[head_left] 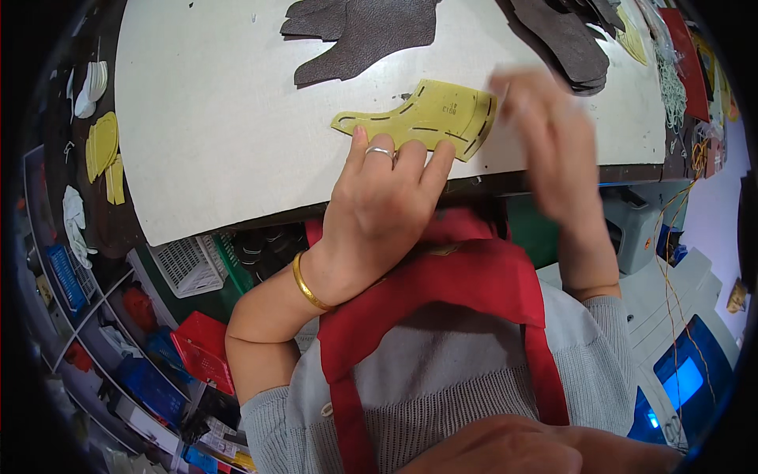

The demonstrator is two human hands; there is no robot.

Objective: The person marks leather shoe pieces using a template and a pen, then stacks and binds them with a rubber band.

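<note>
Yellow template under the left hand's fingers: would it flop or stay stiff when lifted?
The yellow template probably stays fairly stiff, since it lies flat with crisp edges. It looks thin, so likely light. Its flat shape suggests sliding, not rolling, if pushed over the white tabletop.

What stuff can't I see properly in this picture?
Right hand: blurred in the head view; I can't tell whether it holds anything.
Yellow template: in the head view, the left hand covers part of its lower edge.
Dark leathery pieces: cut off by the head view's top edge.
Blue screen: too small in the head view to make out what it shows.
</note>
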